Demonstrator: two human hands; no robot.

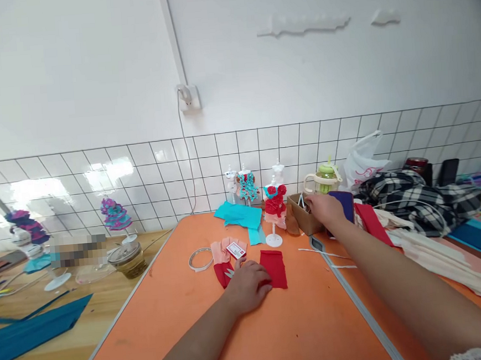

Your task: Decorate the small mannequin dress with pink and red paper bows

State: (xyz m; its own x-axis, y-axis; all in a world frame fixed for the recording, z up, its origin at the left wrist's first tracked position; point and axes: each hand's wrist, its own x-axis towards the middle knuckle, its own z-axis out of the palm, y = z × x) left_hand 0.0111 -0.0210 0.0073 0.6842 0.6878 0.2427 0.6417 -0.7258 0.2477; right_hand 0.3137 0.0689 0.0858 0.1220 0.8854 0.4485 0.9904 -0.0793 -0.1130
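My left hand [249,286] rests on the orange table, thumb apart, its loosely bent fingertips at the edge of a piece of red fabric [276,269]. Beside the thumb show the silver tips of small scissors [230,273], over pink and red fabric [220,253]. A small red and white card [236,251] lies above the thumb. My right hand [318,207] reaches into a brown cardboard box [304,219] with closed fingers; what they grip is hidden. Between the hands stands a small dress form [275,202] in a red ruffled outfit with a turquoise flower.
A tape roll [200,259] and turquoise fabric [238,215] lie to the left. Behind the box stand a green-lidded cup [326,179] and a white plastic bag [364,162]. A checked cloth [417,196] is heaped at right. A glass jar [127,261] stands on the wooden table.
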